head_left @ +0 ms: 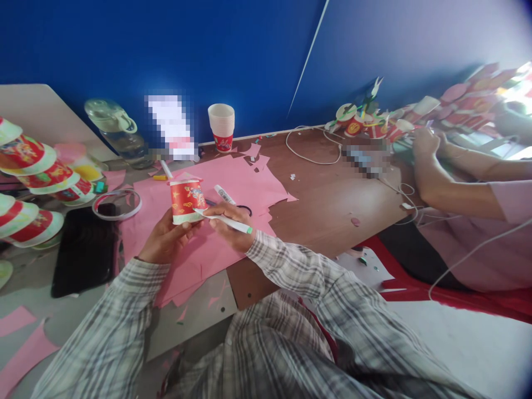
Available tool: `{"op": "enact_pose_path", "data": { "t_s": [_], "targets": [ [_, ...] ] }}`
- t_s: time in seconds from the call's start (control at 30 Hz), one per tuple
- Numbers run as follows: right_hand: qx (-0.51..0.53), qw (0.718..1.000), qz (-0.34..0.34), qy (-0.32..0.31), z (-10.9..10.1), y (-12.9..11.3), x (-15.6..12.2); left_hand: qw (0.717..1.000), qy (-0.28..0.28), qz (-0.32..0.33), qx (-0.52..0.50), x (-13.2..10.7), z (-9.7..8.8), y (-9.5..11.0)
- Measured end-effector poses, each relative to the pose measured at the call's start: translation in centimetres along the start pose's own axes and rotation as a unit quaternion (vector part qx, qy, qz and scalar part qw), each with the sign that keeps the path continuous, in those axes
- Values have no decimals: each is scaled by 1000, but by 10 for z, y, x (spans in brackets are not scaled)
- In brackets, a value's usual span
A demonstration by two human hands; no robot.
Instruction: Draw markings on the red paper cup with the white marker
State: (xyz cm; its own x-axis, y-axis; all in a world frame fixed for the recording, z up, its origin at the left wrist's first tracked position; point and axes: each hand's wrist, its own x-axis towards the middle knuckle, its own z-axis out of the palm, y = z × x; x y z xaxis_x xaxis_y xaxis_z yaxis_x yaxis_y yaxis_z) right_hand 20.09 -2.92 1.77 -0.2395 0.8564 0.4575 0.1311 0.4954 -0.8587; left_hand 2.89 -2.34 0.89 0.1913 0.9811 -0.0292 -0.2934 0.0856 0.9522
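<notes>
My left hand (166,239) is closed around the base of a red paper cup (185,201) that has a pink paper piece on its top. My right hand (231,219) grips a white marker with a green end (226,220), its tip touching the cup's side. Both hands hover over a spread of pink paper sheets (249,183) on the brown table (332,210). Another white marker (224,194) lies on the pink paper just behind my right hand.
Stacked red cups (35,172) lie at the left, beside a tape ring (117,204) and a black tablet (85,249). A cup stack (221,127) and a glass kettle (114,130) stand by the blue wall. Another person's hands (428,160) work at the right among cables and cup crafts.
</notes>
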Motion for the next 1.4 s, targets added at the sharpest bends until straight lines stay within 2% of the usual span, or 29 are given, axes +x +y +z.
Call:
{"op": "enact_pose_path", "data": {
  "t_s": [0.17, 0.33, 0.5, 0.73, 1.07, 1.4],
  "targets": [
    [-22, 1000, -2, 2, -1, -1, 0, 1000, 0, -5, -22, 0, -1, 0],
    [0, 1000, -18, 0, -1, 0, 0, 999, 2, -10, -49, 0, -3, -2],
    [-28, 999, -29, 36, -3, -1, 0, 999, -2, -6, -52, 0, -3, -2],
    [-64, 996, -53, 9, -3, -4, -2, 998, 8, -10, -54, 0, -1, 0],
    [-12, 999, -40, -5, 0, -2, -1, 1000, 2, -5, -25, 0, -1, 0],
    [-60, 997, -46, -7, -4, -4, -3, 1000, 18, -6, 4, 0, 1, 2]
  ]
}}
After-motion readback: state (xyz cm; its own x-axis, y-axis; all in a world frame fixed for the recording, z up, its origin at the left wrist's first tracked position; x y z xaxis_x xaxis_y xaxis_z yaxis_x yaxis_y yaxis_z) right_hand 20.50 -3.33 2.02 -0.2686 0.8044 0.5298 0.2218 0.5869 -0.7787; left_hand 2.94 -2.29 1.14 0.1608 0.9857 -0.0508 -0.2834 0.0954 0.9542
